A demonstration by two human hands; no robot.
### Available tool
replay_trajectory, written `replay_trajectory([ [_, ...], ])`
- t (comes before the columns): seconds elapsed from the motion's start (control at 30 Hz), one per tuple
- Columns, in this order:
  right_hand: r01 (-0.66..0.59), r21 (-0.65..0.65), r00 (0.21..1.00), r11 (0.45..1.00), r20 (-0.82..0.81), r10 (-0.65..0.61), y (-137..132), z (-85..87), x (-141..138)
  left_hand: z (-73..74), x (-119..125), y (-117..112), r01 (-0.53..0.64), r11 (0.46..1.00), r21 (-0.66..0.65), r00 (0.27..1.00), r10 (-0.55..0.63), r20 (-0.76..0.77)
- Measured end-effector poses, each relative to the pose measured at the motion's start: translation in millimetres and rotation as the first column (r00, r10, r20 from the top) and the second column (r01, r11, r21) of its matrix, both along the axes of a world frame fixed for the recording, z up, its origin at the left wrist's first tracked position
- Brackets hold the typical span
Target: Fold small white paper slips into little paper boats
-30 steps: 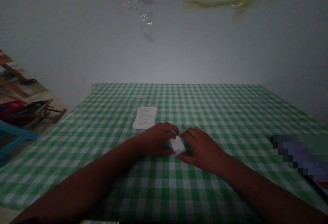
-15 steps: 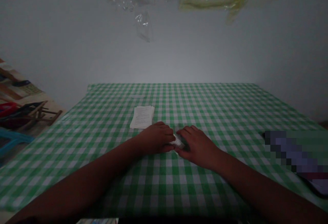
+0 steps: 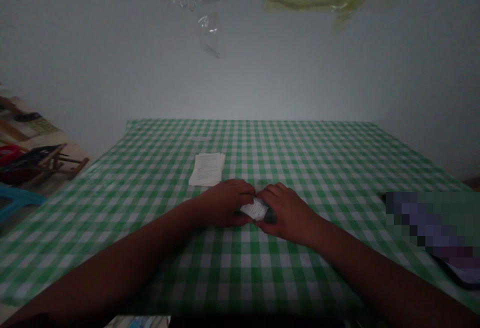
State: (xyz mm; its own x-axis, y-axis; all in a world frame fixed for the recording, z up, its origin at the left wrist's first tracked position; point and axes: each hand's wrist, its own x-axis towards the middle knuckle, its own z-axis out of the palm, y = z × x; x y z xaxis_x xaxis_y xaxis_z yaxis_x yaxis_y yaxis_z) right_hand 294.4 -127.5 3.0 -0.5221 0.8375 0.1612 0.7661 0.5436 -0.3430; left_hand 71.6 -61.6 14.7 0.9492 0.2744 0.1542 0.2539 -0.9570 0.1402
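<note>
1. On my remote feed, the person's left hand (image 3: 223, 204) and right hand (image 3: 289, 213) meet at the near middle of a table, both resting low over a green-and-white gingham tablecloth (image 3: 307, 160).
2. Between them lies a small white paper slip (image 3: 254, 209), printed with marks too small for me to read. It sits tilted on the cloth, about midway between the 2 palms.
3. The left fingers (image 3: 243, 188) curl over and touch the slip's left end. The right fingers (image 3: 268, 194) bend in against its right end. Both sets look clenched on it, not released.
4. A dark object (image 3: 270, 214) sits just beside the slip, partly under the right hand. I cannot tell what it is.
5. A stack of printed white sheets (image 3: 207, 169) lies on the cloth, just beyond the left hand.
6. At right, a pixelated patch (image 3: 427, 220) hides part of the table. At left, beyond the table's edge, stand a low wooden stool (image 3: 48, 160) and a blue plastic stool (image 3: 18, 199).
</note>
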Motion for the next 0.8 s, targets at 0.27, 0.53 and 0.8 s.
replay_trajectory([
  [0.27, -0.007, 0.033, 0.998, 0.999, 0.060, 0.005, 0.1, 5.6, 0.1, -1.0, 3.4, 0.2, 0.013, 0.997, 0.070, 0.999, -0.011, -0.033],
  [0.53, -0.023, 0.025, 0.997, 0.999, 0.075, 0.021, 1.3, 7.3, 2.0, -2.4, 5.3, -0.4, -0.002, 0.999, 0.034, 1.000, 0.002, -0.024],
  [0.8, -0.039, 0.036, 0.998, 0.999, 0.057, 0.037, 1.0, 7.3, 3.4, -1.9, 1.0, 3.6, -0.028, 0.980, -0.196, 0.998, 0.039, 0.053],
])
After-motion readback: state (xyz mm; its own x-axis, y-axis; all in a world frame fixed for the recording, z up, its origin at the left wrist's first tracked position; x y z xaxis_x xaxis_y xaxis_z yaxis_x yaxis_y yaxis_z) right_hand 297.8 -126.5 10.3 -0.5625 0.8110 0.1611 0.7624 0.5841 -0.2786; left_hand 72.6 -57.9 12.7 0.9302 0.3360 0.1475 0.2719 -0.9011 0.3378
